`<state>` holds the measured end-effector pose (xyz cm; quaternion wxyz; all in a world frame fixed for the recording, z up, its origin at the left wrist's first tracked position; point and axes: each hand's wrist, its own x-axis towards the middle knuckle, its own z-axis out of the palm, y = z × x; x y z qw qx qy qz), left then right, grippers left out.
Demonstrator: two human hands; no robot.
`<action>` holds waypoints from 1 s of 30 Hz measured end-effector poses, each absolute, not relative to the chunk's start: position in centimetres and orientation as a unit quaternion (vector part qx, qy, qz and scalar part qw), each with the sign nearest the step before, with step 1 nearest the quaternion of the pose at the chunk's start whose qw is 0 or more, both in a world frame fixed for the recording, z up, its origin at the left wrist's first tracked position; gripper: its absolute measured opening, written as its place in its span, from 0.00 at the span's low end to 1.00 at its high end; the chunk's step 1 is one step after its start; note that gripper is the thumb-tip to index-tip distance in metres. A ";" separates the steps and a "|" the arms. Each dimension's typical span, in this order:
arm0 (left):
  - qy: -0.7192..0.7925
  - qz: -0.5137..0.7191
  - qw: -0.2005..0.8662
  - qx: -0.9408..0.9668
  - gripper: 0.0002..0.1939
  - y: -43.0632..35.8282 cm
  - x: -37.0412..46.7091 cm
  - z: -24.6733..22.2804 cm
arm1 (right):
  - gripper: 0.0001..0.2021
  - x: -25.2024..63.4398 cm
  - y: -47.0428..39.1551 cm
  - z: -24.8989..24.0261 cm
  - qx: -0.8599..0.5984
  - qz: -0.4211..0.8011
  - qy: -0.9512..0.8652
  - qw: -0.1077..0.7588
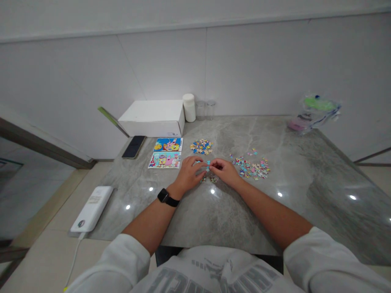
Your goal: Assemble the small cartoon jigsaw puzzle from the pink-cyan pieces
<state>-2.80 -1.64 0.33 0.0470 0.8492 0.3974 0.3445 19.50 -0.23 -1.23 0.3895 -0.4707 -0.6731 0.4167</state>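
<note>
Over the middle of the grey table, my left hand [190,171] and my right hand [225,171] meet at their fingertips. Between them are small light-blue jigsaw puzzle pieces [208,163], with the fingers of both hands closed on them. Just below the fingers, a few more puzzle pieces [213,179] lie on the table, partly covered by my hands. A loose heap of multicoloured puzzle pieces [255,169] is spread to the right of my right hand. Beyond my left hand lies a compact pile of blue and yellow puzzle pieces [201,146].
Two cartoon picture cards [165,160] lie left of my hands, beside a phone [133,147]. Behind stand a white box [152,116], a white bottle [189,108] and two clear glasses [210,110]. A plastic bag [314,114] sits back right; a white power bank [92,208] lies front left.
</note>
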 end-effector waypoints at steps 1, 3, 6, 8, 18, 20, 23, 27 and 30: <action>0.398 0.345 0.049 0.849 0.13 -1.6 -2.8 0.4 | 0.12 19.5 -0.2 -1.2 -0.471 0.415 -0.674 0.389; 0.400 0.343 0.052 0.848 0.13 -1.5 -2.9 0.4 | 0.13 19.6 -0.2 -1.1 -0.474 0.406 -0.679 0.387; 0.435 0.343 0.047 0.831 0.13 -1.0 -3.5 0.3 | 0.11 20.0 0.1 -1.1 -0.484 0.351 -0.709 0.373; 0.479 0.345 0.039 0.806 0.11 -0.3 -4.1 0.0 | 0.09 20.4 0.4 -1.1 -0.492 0.278 -0.747 0.351; 0.557 0.306 0.055 0.770 0.09 1.2 -5.2 -1.9 | 0.13 19.9 0.4 -1.2 -0.453 0.099 -0.855 0.234; 0.558 0.302 0.054 0.771 0.10 1.3 -5.3 -2.2 | 0.13 19.6 0.3 -1.1 -0.441 0.094 -0.865 0.222; 0.560 0.299 0.047 0.771 0.10 1.3 -5.3 -2.5 | 0.14 19.4 0.2 -1.1 -0.434 0.095 -0.870 0.213; 0.561 0.300 0.047 0.770 0.11 1.3 -5.3 -2.6 | 0.14 19.5 0.2 -1.2 -0.436 0.097 -0.869 0.213; 0.564 0.306 0.051 0.765 0.12 1.2 -5.3 -2.3 | 0.14 19.6 0.1 -1.1 -0.429 0.094 -0.872 0.214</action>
